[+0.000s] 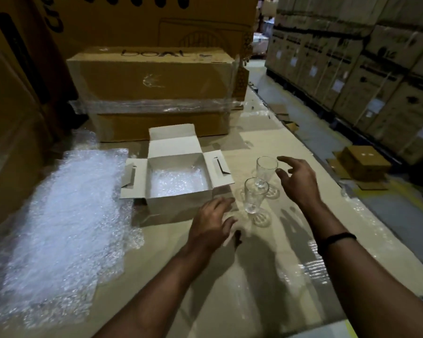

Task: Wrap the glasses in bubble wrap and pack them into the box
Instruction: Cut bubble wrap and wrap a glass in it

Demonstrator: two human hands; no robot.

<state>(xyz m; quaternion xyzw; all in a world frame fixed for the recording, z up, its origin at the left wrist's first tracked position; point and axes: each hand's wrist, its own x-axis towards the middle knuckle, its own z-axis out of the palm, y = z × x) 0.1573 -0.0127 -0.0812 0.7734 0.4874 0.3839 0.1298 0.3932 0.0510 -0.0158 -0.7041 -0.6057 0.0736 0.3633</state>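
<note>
Two clear footed glasses stand upright on the cardboard-covered surface: the near glass (254, 198) and the far glass (266, 170) just behind it. A small white box (181, 201) stands open to their left, flaps spread, with bubble wrap lining its bottom. A large sheet of bubble wrap (61, 220) lies flat at the left. My right hand (297, 181) hovers with fingers apart just right of the far glass, not touching it. My left hand (211, 225) is spread low in front of the box, left of the near glass, holding nothing.
A big brown carton (152, 93) banded with clear film stands behind the white box, with larger cartons (22, 93) at the left. Stacked cartons (352, 69) line the aisle at right. A small brown box (364, 162) sits on the floor beyond the surface's right edge.
</note>
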